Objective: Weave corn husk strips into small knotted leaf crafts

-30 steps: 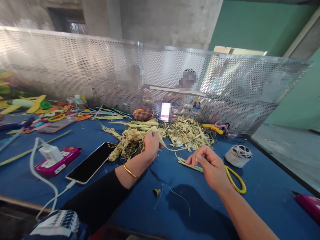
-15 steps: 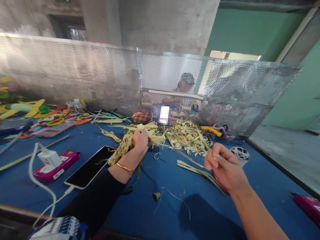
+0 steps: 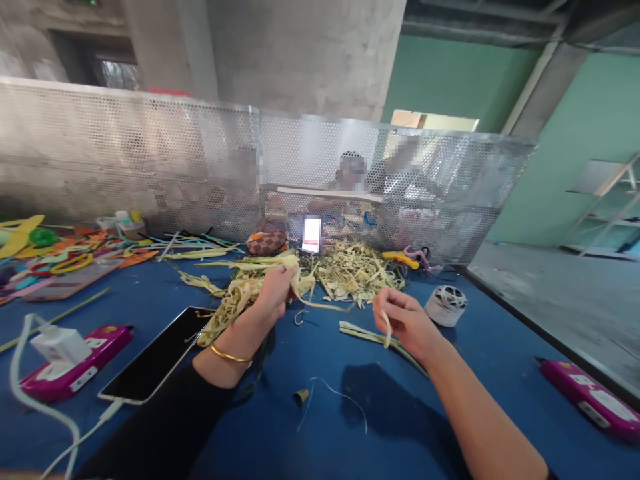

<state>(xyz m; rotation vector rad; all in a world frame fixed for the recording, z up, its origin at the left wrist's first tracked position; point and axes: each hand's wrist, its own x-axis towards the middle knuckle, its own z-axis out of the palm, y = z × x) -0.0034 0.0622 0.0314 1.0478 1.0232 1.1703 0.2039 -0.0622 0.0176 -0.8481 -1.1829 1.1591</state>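
Observation:
My left hand (image 3: 275, 290) closes its fingers on a pale dried leaf strip (image 3: 294, 270), at the right edge of a heap of withered leaves (image 3: 235, 300). A thin strip trails rightward from it over the table. To the right, my right hand (image 3: 403, 319) is pinched on a short pale strip (image 3: 387, 331), whose end dangles below the fingers. Beneath that hand lie flat green-and-cream leaf strips (image 3: 367, 333). A mound of leaf scraps (image 3: 355, 270) spreads beyond and between the hands.
Left of my forearm are a phone (image 3: 155, 360) on a charging cable and a purple power strip (image 3: 80, 360). A white spool-like roll (image 3: 447, 308) and another power strip (image 3: 590, 397) stand right. A perforated metal screen (image 3: 200, 153) borders the blue table (image 3: 240, 433); people sit behind it.
The view has swung right. My right hand has tipped, and the end of its strip now hangs below the fingers. My left hand has turned slightly, still holding leaf material.

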